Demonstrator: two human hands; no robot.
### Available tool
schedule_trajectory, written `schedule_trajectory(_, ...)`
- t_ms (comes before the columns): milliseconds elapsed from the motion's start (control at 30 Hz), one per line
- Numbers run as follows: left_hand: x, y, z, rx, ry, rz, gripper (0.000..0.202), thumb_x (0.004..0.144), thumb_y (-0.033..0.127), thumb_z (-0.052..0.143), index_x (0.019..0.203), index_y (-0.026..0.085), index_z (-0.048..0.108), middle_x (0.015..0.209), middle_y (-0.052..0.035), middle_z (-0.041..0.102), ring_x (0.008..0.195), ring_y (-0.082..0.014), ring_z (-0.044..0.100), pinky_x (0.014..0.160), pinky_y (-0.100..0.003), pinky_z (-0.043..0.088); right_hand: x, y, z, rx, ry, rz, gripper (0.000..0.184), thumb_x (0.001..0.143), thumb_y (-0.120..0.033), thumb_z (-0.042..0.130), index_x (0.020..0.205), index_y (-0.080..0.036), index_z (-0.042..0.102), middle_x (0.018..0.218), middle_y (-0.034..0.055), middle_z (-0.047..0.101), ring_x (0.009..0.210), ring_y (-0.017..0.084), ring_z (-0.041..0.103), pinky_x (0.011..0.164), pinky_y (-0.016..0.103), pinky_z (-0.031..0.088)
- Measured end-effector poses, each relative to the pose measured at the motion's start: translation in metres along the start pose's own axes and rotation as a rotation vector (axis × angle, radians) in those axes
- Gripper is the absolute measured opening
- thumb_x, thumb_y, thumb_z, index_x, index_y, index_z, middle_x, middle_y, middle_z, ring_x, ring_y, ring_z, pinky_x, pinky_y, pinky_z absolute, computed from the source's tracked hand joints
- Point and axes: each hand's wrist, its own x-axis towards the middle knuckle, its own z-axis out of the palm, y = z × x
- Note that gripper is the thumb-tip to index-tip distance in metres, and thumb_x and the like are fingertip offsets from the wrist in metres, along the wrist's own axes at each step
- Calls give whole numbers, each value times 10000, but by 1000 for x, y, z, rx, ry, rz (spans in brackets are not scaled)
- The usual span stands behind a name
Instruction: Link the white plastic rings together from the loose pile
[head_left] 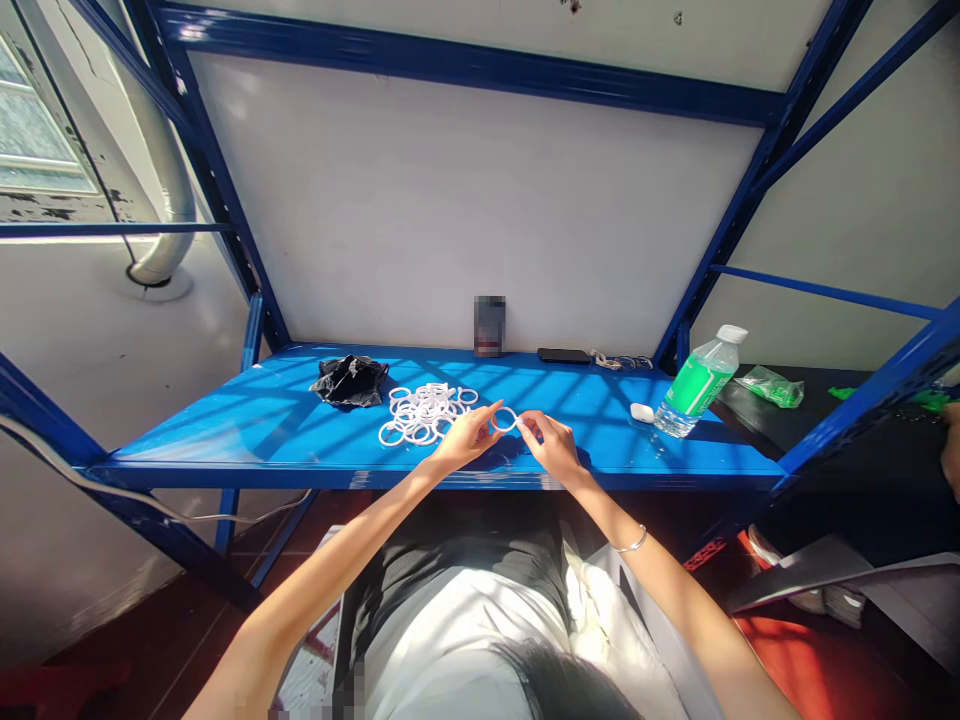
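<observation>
Both hands meet over the front of a blue metal shelf. Between them is one white ring, held just above the shelf. My left hand pinches its left side and my right hand pinches its right side. A pile of several white rings lies on the shelf just left of my left hand. A silver bracelet sits on my right wrist.
A crumpled black bag lies left of the pile. A green-labelled water bottle and a small white case stand at the right. A dark phone and a small dark box are by the back wall. Blue frame posts flank the shelf.
</observation>
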Motion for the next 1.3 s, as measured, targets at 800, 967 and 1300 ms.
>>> schedule_trajectory(800,0,8,-1,58,-22,-54,511,897,493,518,1312,199,463,974,-51,620,698,-137,587,590,-250,489,-2,2,0,30,0,-111,183,969,-299,494,979,-201,648,788,47,713,658,166,674,597,272,514)
schedule_trajectory(967,0,7,0,112,-31,-12,475,897,502,522,1261,198,489,1013,-62,620,781,-167,609,621,-269,495,-2,1,0,38,-9,-181,167,968,-289,496,985,-193,633,792,44,712,672,165,681,589,260,510)
schedule_trajectory(1300,-1,9,0,78,-64,-34,464,896,477,540,1257,191,486,1068,-76,631,808,-178,618,619,-262,481,-2,1,-1,117,-93,-157,206,946,-271,522,1112,-187,610,855,59,717,688,164,674,621,267,529)
